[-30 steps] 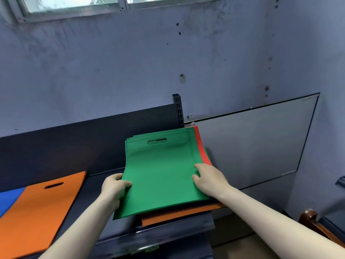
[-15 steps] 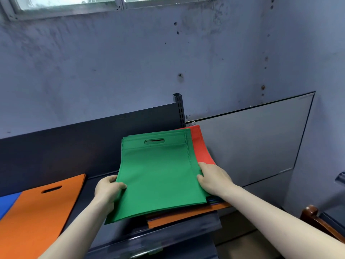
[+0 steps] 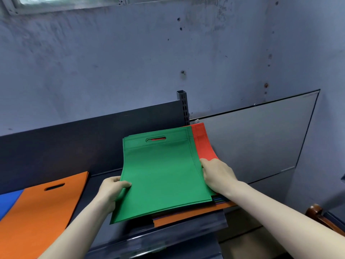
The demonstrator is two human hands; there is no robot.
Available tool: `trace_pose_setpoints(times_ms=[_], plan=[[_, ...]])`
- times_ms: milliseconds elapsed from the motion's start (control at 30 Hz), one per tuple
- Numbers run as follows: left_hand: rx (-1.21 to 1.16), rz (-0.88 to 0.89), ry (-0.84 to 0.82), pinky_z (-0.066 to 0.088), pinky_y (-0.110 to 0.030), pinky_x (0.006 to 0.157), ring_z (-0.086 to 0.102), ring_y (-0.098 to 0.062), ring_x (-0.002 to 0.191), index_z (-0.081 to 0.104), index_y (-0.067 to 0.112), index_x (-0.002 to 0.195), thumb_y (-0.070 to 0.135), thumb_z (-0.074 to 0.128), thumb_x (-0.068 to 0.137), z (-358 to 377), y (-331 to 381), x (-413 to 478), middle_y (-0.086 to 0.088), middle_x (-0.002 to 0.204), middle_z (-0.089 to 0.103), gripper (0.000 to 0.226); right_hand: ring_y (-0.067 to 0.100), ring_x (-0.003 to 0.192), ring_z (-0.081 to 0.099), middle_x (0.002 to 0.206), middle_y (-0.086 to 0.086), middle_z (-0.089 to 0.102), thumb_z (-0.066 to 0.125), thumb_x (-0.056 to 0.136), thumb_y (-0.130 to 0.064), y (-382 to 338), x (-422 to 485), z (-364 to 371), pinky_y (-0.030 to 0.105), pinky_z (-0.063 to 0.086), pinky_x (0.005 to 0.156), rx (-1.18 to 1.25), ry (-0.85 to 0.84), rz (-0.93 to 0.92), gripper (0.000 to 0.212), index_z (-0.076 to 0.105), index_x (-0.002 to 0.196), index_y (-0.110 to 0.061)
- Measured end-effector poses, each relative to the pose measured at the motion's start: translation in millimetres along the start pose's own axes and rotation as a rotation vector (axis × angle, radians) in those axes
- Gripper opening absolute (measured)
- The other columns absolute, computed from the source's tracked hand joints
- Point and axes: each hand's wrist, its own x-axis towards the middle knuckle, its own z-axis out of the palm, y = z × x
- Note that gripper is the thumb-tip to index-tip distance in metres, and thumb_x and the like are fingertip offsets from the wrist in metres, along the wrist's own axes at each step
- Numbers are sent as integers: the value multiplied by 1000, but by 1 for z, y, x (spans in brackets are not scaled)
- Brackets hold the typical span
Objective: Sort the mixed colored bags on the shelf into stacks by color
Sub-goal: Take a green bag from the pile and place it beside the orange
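Observation:
A green bag (image 3: 164, 174) with a cut-out handle lies on top of a mixed pile at the right end of the dark shelf (image 3: 93, 184). My left hand (image 3: 112, 191) grips its left edge, thumb on top. My right hand (image 3: 216, 174) holds its right edge. A red bag (image 3: 202, 144) shows from under the green one on the right. Orange and other coloured bag edges (image 3: 186, 215) stick out below. To the left lies an orange bag (image 3: 41, 208), and a blue bag (image 3: 8, 200) at the far left edge.
The shelf's dark back panel (image 3: 74, 139) and slotted upright post (image 3: 183, 107) stand behind the pile. A grey board (image 3: 252, 139) leans against the wall on the right. A brown wooden piece (image 3: 321, 217) is at lower right.
The green bag has slid left off the pile between both hands, uncovering more of the red bag beneath. My view has shifted slightly.

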Motion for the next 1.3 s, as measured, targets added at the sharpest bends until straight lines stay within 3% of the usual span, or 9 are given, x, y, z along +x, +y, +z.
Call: trace_pose_setpoints(times_ms=[167,267,367,467,600,833,1000,1100,1300], plan=[[-19,11,66,53,-42,83,66,-34,85,69,4,98,-7,62,80,-5,0,1,-17,93,70,22,34,82,53,98,12,61,37,91,-11,0,2,-3,34,34,60,-24,-22,3,9,44,86,-14],[-26,-28,39,54,-39,73,65,-35,81,69,1,97,-6,58,84,-10,1,-1,-19,93,69,18,35,90,57,100,13,62,38,91,-12,-4,7,-3,34,35,60,-16,-19,6,8,45,88,-13],[-21,-39,-33,51,-35,63,63,-32,69,66,-1,91,-5,53,89,-2,2,-6,-21,85,68,13,38,93,58,102,17,62,38,92,-14,-16,9,4,38,43,64,37,-31,-16,24,53,111,-10],[-23,-4,-28,53,-42,73,65,-33,73,64,2,92,-2,52,92,4,4,-7,-22,87,69,13,38,105,58,115,18,63,37,94,-15,-19,12,6,42,50,79,107,-45,11,37,49,128,-11],[-27,49,36,55,-44,78,67,-33,81,63,8,90,1,53,92,3,10,-8,-18,93,69,13,30,122,52,132,11,59,41,93,-15,-16,15,-3,38,46,94,291,-97,71,46,44,140,-15],[-107,118,121,54,-52,86,66,-34,92,63,11,97,3,50,95,-4,13,-21,-13,100,69,15,22,124,52,131,6,59,50,89,-10,-25,13,-13,35,43,100,522,-174,82,42,52,131,-13],[-254,120,168,55,-50,84,66,-34,92,61,11,95,2,48,97,-10,16,-37,-14,99,68,16,24,95,67,104,5,71,55,85,-8,-35,21,-13,39,54,85,824,-166,136,22,66,104,-11],[-242,141,197,55,-49,83,67,-33,92,60,11,96,5,49,97,-15,13,-44,-13,99,68,12,26,86,70,94,9,73,47,83,7,-44,20,-12,44,57,82,982,-232,153,31,68,98,-10],[-188,27,143,55,-52,85,69,-32,91,62,11,102,23,52,98,-30,-8,-53,-12,100,71,17,19,109,62,111,2,68,46,81,11,-61,11,-2,44,51,96,1000,-74,109,44,64,112,-15]])
